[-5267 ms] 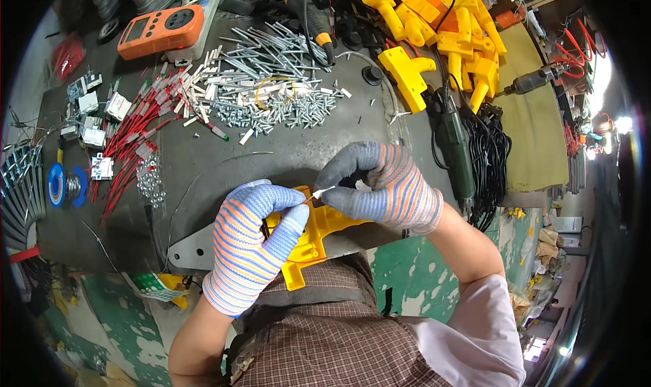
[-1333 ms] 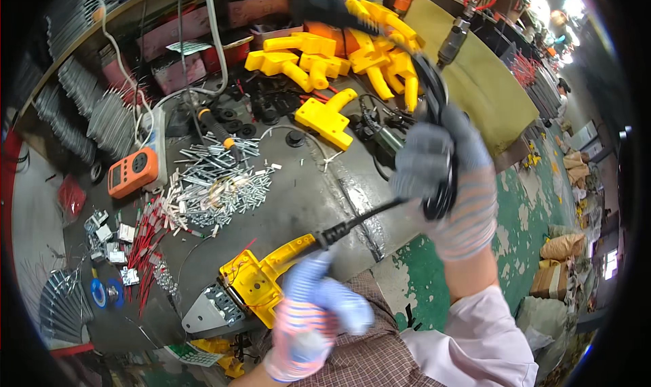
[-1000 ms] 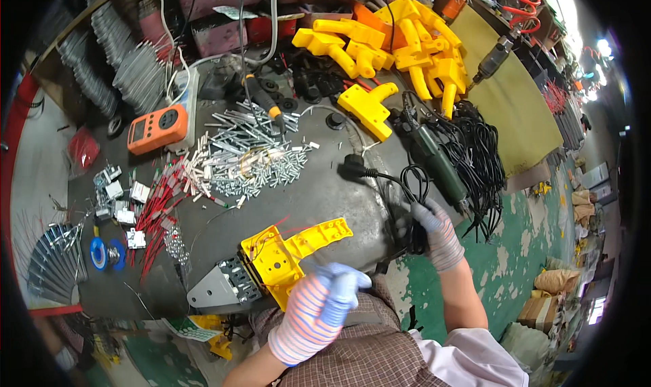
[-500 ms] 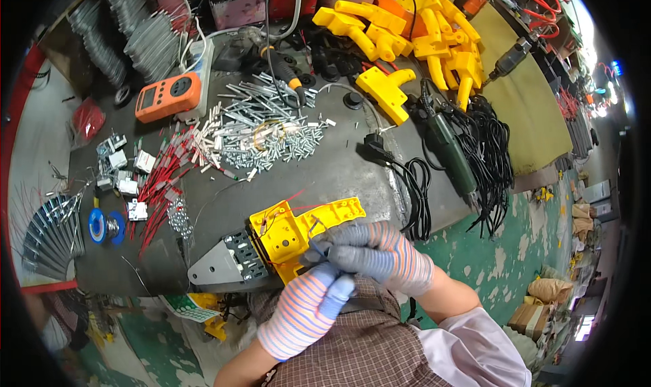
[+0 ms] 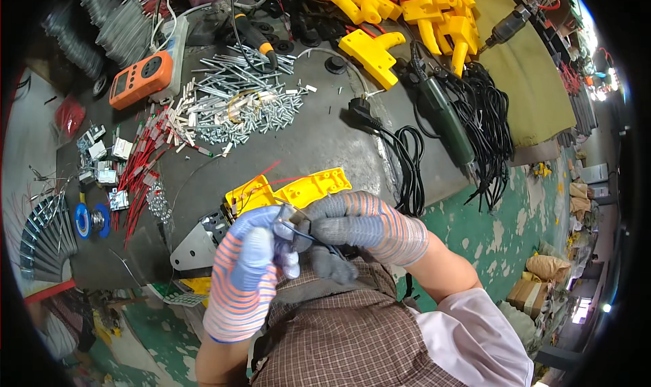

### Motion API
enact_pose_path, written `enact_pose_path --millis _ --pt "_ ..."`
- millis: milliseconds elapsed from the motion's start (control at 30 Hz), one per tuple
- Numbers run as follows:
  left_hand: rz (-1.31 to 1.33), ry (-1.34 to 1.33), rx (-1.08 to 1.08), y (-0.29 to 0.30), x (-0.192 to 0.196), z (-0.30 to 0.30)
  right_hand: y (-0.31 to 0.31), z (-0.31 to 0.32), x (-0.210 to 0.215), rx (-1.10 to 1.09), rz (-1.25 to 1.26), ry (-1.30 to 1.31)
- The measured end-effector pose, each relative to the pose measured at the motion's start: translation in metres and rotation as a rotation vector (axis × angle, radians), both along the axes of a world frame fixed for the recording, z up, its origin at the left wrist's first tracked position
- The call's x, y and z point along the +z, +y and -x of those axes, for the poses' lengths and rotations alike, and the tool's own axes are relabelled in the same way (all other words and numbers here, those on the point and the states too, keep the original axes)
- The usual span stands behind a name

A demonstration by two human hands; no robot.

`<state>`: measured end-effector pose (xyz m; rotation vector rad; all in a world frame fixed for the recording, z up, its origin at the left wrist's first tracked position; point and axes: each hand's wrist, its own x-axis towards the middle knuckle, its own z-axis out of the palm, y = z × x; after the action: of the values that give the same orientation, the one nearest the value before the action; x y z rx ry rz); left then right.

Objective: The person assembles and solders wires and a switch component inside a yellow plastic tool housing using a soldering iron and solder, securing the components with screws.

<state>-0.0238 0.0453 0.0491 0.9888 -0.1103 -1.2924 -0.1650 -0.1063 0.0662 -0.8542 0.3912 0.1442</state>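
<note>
My left hand (image 5: 247, 272), in a striped glove with blue fingertips, is closed around the thin end of a dark wire (image 5: 302, 234). My right hand (image 5: 369, 225), its glove fingers grey with dirt, pinches the same wire just to the right. Both hands are close together in front of my apron. Just beyond them lies an opened yellow tool housing (image 5: 313, 187) with thin red wires in it, partly covered by my left hand. A grey metal plate (image 5: 193, 248), tapered to a rounded tip, sticks out from the housing to the left.
Screws (image 5: 254, 112) are heaped mid-bench, beside red-wired parts (image 5: 139, 153). An orange meter (image 5: 141, 82) and a blue solder spool (image 5: 83, 221) are at left. Yellow housings (image 5: 369, 58), a dark green power tool (image 5: 444, 126) and coiled black cables (image 5: 491, 129) are at right.
My left hand has risen and turned upright, its fingers now up by the wire. The right hand has shifted slightly left and up. The whole view has moved a little.
</note>
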Motion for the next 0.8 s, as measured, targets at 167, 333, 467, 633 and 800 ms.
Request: enact_pose_path --millis 167,333,467,633,800 --pt "0.031 -0.19 0.123 -0.016 -0.002 0.004 0.013 0.001 -0.015 -0.222 0.342 -0.099" --pt "-0.137 -0.081 0.131 -0.029 0.013 0.0 0.007 0.0 -0.011 -0.194 0.82 -0.395" --pt "0.002 -0.211 0.217 -0.028 0.011 0.005 0.006 -0.001 -0.006 -0.209 0.908 -0.231" --pt "0.199 -0.602 0.143 -0.018 0.008 0.002 0.015 -0.007 -0.015 -0.243 1.091 -0.262" --pt "0.243 -0.573 0.191 -0.012 0.003 0.002 0.027 -0.003 -0.011 -0.441 0.972 -0.202"
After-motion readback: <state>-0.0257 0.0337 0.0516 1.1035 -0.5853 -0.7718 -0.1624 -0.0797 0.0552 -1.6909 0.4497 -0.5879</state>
